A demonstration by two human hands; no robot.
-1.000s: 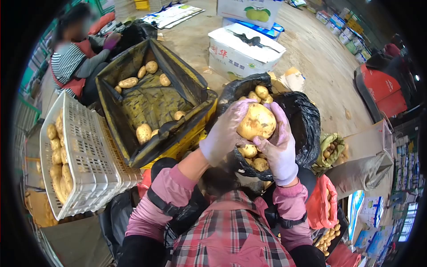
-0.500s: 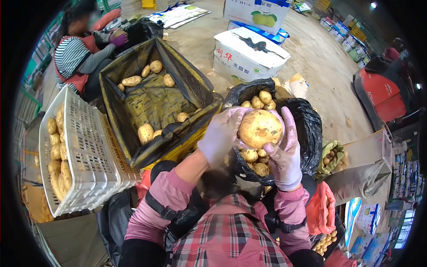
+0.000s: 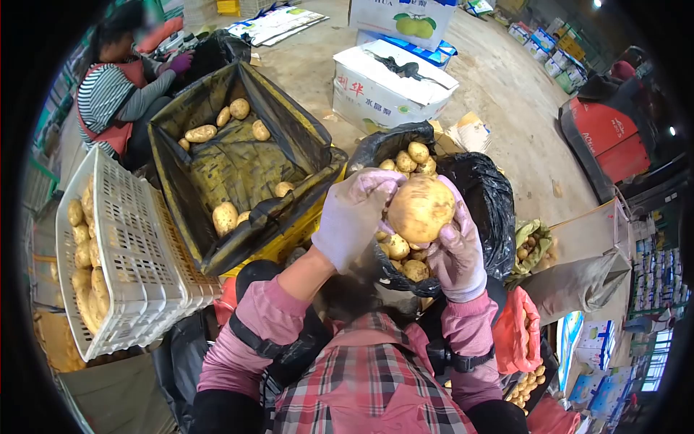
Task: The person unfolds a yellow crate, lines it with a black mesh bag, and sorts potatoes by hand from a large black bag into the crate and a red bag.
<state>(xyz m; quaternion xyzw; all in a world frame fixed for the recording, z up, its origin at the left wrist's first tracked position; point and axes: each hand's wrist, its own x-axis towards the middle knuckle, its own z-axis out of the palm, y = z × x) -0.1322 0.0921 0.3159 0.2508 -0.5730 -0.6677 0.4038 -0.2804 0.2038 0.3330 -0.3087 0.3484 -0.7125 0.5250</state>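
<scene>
A large round potato (image 3: 421, 210) is held up in front of me. My right hand (image 3: 460, 253), in a pale gloved covering, wraps round its right side and underside. My left hand (image 3: 354, 214), gloved too, is at the potato's left edge with its fingers curled together; whether it grips the potato is hard to tell. Below both hands is a black-lined container (image 3: 394, 135) with several smaller potatoes (image 3: 397, 247) in it. Another black bag (image 3: 499, 217) stands open against its right side.
Left of my hands, a black-lined yellow crate (image 3: 303, 123) holds several potatoes. Farther left stands a tilted white crate (image 3: 137, 253) of potatoes. White cartons (image 3: 390, 90) are ahead, a red vehicle (image 3: 603, 137) at right. A co-worker (image 3: 116, 87) sits at upper left.
The large potato has turned, now showing a cleaner face. My left hand's fingers are more curled beside it. The whole view has shifted slightly, with surroundings appearing farther left.
</scene>
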